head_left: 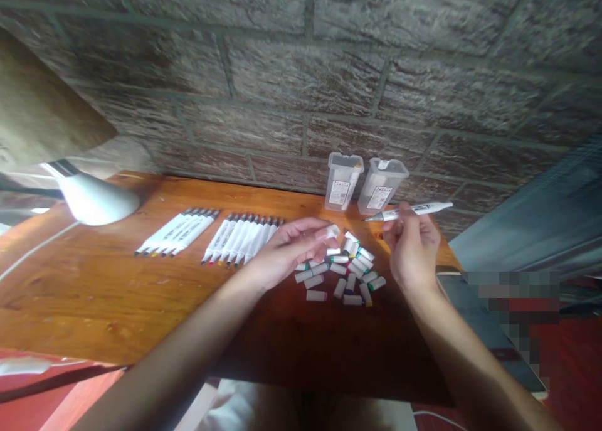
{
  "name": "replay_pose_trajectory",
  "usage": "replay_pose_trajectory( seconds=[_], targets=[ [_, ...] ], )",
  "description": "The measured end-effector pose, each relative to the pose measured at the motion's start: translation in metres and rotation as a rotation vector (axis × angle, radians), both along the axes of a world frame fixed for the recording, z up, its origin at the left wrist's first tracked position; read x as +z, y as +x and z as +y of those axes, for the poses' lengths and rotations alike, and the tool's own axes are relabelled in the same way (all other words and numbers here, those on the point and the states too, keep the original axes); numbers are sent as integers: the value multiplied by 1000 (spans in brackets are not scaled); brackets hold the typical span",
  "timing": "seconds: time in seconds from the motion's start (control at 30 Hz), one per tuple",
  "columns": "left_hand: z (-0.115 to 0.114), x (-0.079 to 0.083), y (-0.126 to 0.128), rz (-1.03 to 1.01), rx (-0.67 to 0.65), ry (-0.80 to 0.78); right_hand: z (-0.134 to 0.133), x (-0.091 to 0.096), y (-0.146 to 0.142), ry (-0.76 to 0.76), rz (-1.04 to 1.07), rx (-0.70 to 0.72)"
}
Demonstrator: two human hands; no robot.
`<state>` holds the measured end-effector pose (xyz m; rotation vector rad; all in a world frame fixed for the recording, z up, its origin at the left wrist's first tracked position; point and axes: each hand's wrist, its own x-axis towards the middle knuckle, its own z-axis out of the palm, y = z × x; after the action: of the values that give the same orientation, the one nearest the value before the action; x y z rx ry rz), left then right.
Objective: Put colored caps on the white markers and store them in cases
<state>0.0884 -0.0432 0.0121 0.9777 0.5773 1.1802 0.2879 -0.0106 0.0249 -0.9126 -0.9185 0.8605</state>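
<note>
My right hand [411, 246] pinches a white marker [409, 211] held level above the wooden table [94, 293], its bare tip pointing left. My left hand [294, 246] holds a white marker cap [332, 232] between fingertips, a short way left of the marker's tip. Under and between both hands lies a heap of several loose caps [345, 274] with coloured ends. Two rows of uncapped white markers [221, 233] lie side by side on the table to the left of my left hand.
Two clear plastic marker boxes [364, 183] stand upright against the brick wall behind the caps. A white desk lamp [91, 196] sits at the far left with its cord trailing. A dark flat object [475, 318] lies at the table's right edge.
</note>
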Motion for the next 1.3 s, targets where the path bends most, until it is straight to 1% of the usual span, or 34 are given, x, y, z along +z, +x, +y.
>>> replay_pose_trajectory(
  seconds=[0.17,0.4,0.63,0.77,0.9,1.0,1.07,1.13,1.23,1.3],
  targets=[
    [-1,-1,-1,30,26,25,-1,1,0,-17,43,1],
    [1,-4,-3,127,89,0,1,1,0,-7,51,5],
    [0,-5,0,165,61,64,3,-1,3,-8,61,-41],
    [-1,-4,0,194,70,79,4,-2,4,-18,44,-77],
    [1,-7,0,263,70,101,5,-1,3,-3,50,-108],
    [1,-10,1,300,48,158,3,1,1,-5,49,-96],
    [1,-11,2,349,23,214,2,2,0,-22,28,-94],
    [-1,-11,2,448,4,256,1,2,0,-39,14,-103],
    [-4,-9,1,615,13,250,1,2,-2,-44,7,-122],
    [-6,-7,-1,664,25,236,1,2,-2,-34,13,-123]
  ],
)
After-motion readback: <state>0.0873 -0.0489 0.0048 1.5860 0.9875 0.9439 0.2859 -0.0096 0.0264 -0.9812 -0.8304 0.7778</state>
